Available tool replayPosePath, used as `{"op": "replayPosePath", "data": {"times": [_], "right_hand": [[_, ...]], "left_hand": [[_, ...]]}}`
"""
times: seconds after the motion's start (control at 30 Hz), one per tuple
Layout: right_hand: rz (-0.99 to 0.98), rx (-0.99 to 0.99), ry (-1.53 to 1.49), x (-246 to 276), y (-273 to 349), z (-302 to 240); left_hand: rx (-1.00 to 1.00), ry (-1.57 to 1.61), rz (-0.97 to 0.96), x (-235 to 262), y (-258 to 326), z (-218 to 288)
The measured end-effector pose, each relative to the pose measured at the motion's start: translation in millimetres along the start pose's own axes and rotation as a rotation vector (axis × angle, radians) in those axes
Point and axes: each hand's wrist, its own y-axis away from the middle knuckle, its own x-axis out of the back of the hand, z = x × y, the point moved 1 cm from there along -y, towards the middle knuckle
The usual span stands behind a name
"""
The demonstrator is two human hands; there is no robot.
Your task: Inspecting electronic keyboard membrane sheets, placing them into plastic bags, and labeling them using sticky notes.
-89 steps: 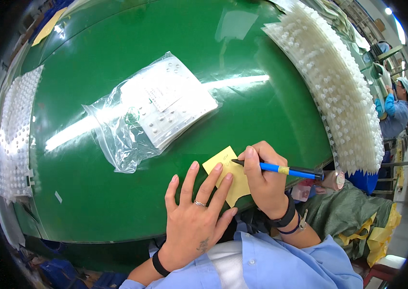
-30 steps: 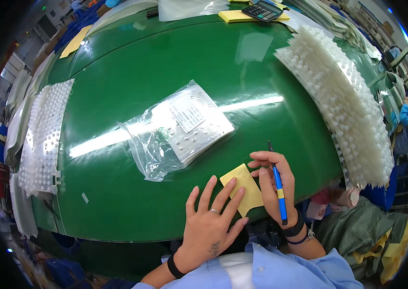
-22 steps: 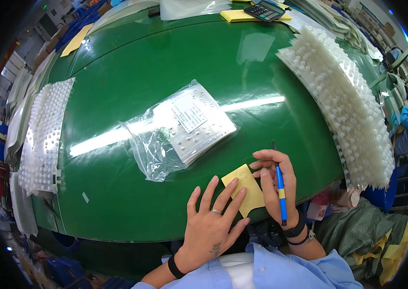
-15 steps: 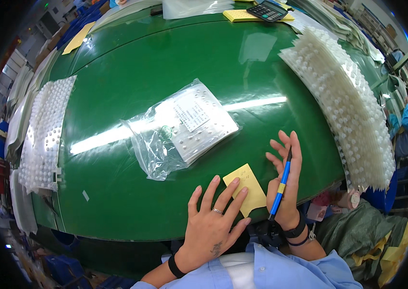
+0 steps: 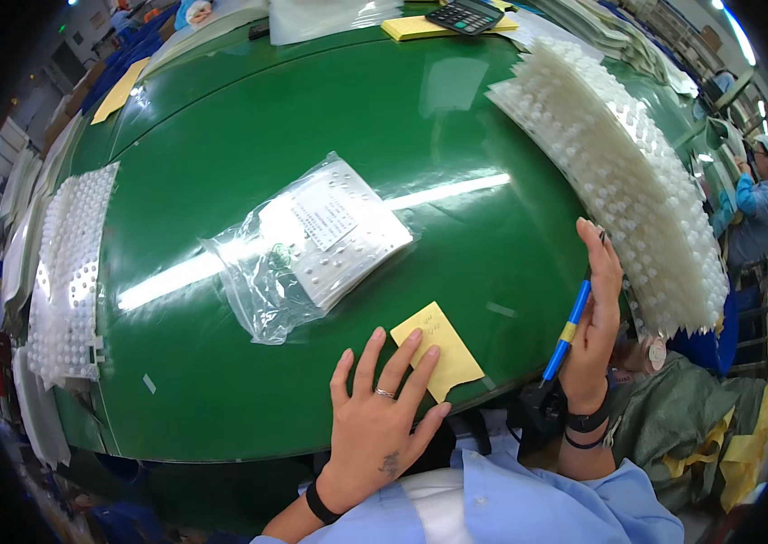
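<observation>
My left hand (image 5: pixel 378 433) lies flat with spread fingers, its fingertips on a yellow slip of paper (image 5: pixel 449 359) that bears faint handwriting, near the table's front edge. To the right, my right hand (image 5: pixel 596 337) holds a blue pen (image 5: pixel 569 330) with a yellow band, slanting along the palm. That hand is raised beside the lower end of a long stack of clear plastic sheets with white round bumps (image 5: pixel 624 186). Mid-table, a clear plastic bag (image 5: pixel 261 295) holds white dotted sheets (image 5: pixel 361 243) under a printed white label (image 5: pixel 323 218).
More bumpy white sheets (image 5: pixel 67 272) lie along the left side of the green table (image 5: pixel 212 399). A calculator (image 5: pixel 463 15) rests on yellow paper (image 5: pixel 406 29) at the far edge. Dark green sacking (image 5: pixel 674 417) hangs at the lower right. A co-worker (image 5: pixel 755 213) is at the far right.
My right hand has moved right with the pen, away from the yellow slip and towards the stack of sheets. My left hand stays on the slip. The whole view has shifted slightly.
</observation>
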Motion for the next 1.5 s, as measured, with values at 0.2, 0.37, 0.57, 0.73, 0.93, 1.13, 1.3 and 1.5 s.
{"op": "replayPosePath", "data": {"times": [0.2, 0.37, 0.57, 0.73, 0.93, 1.13, 1.3, 1.5], "right_hand": [[0.135, -0.07, -0.055, 11.3, 5.3, 4.5], [-0.06, -0.337, -0.419, 11.7, 18.2, -8.0], [-0.161, -0.292, -0.614, -8.3, 30.2, -25.4], [-0.183, -0.232, -0.553, -16.7, 36.6, -32.5], [-0.273, 0.093, -0.262, -31.5, 45.5, -41.1], [-0.291, 0.155, -0.122, -36.3, 55.9, -40.2], [-0.293, 0.135, -0.092, -34.6, 56.6, -41.9], [-0.139, -0.216, -0.615, -18.2, 41.6, -41.1]], "left_hand": [[0.0, -0.026, -0.017, 0.0, 0.2, 0.2], [-0.017, -0.034, 0.001, 0.2, 0.5, 1.8], [-0.016, -0.028, 0.026, -1.9, 1.2, 2.7], [-0.025, -0.051, 0.031, -1.8, 2.4, 3.4], [-0.07, -0.113, -0.018, -1.1, 4.6, 3.9], [-0.063, -0.079, 0.0, 1.0, 7.4, 2.1], [-0.051, -0.026, -0.037, 6.1, 10.7, -1.3], [-0.058, -0.022, -0.063, 6.7, 11.4, -4.3]]}}
